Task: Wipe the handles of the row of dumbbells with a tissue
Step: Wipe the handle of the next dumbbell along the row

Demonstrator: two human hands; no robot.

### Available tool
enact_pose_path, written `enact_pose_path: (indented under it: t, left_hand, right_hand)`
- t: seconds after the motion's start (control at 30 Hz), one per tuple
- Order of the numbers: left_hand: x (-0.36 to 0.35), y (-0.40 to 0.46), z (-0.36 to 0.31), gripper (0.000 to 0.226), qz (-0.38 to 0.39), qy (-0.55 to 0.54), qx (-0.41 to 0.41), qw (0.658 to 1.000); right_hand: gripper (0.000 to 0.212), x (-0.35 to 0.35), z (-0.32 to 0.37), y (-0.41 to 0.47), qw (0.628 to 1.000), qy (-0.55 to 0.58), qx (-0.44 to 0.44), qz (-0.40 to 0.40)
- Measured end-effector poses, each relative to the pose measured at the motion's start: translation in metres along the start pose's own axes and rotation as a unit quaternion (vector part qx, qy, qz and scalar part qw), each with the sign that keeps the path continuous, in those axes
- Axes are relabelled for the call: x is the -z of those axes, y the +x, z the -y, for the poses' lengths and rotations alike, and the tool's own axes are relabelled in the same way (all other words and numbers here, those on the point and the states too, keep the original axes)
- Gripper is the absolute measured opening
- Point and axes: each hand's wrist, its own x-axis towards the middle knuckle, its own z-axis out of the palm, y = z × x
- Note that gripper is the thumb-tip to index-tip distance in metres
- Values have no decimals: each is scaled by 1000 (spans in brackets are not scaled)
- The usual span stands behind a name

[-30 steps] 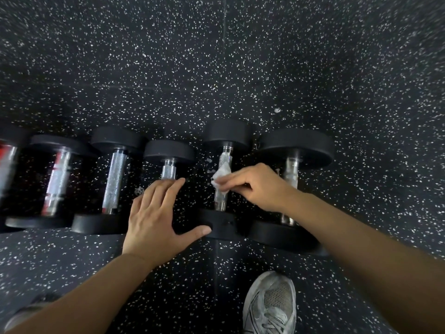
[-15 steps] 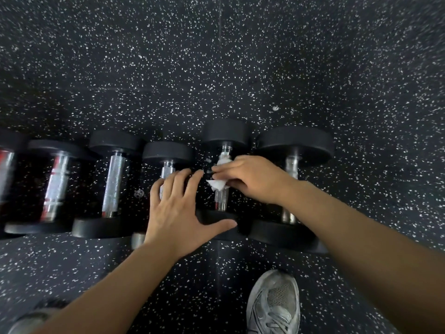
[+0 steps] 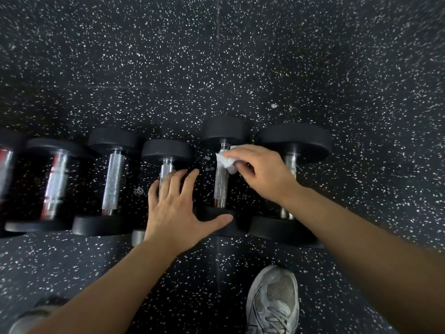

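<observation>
Centre right of the frame, the right hand (image 3: 261, 171) pinches a white tissue (image 3: 225, 162) against a dumbbell handle (image 3: 221, 186); the left hand (image 3: 175, 210) lies flat, fingers spread, over the neighbouring dumbbell (image 3: 166, 155)

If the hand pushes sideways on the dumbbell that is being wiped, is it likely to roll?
Probably yes: the dumbbell lies on round heads, so it could roll sideways. It likely resists a light push, being solid metal. The left hand braces its near head, while the right hand presses the floppy tissue.
</observation>
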Motion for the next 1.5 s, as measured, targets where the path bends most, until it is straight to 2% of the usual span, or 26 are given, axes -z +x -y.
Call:
enact_pose_path:
  t: [0.33,0.7,0.87,1.07,1.13,1.23,1.3,1.33,1.4,1.47,1.5]
  left_hand:
    - [-3,-1,4,125,-8,-5,-8,1000]
    - [-1,-4,3,124,-15,-4,0,1000]
    - [0,-6,14,123,-4,1,-18,1000]
    - [-2,-7,29,118,-5,5,-55,998]
    - [-2,-7,28,118,-10,5,-57,998]
    - [-2,-7,29,118,-14,3,-55,998]
    - [-3,-7,29,119,-15,-2,-56,998]
    - [-2,-6,29,119,-14,-5,-56,998]
    - [-1,-7,28,120,-13,-10,-54,998]
    - [0,-8,28,121,-12,-17,-51,998]
    - [1,-8,28,121,-13,-21,-50,998]
  right_hand:
    - [34,18,-20,-27,999,-38,-15,14]
    - [39,19,-5,-6,999,30,-13,28]
    - [37,0,-3,-3,997,66,-44,15]
    - [35,-8,-6,9,998,46,-39,-21]
    - [34,-11,-4,8,999,28,-13,12]
    - [37,-10,-1,1,990,3,-2,140]
    - [37,-11,2,-4,976,21,-6,218]
    - [35,-11,5,-5,974,44,-9,222]
    - [32,-9,5,-3,985,93,-22,146]
    - [31,-8,0,2,993,106,-44,40]
    - [30,-8,-2,4,993,103,-54,17]
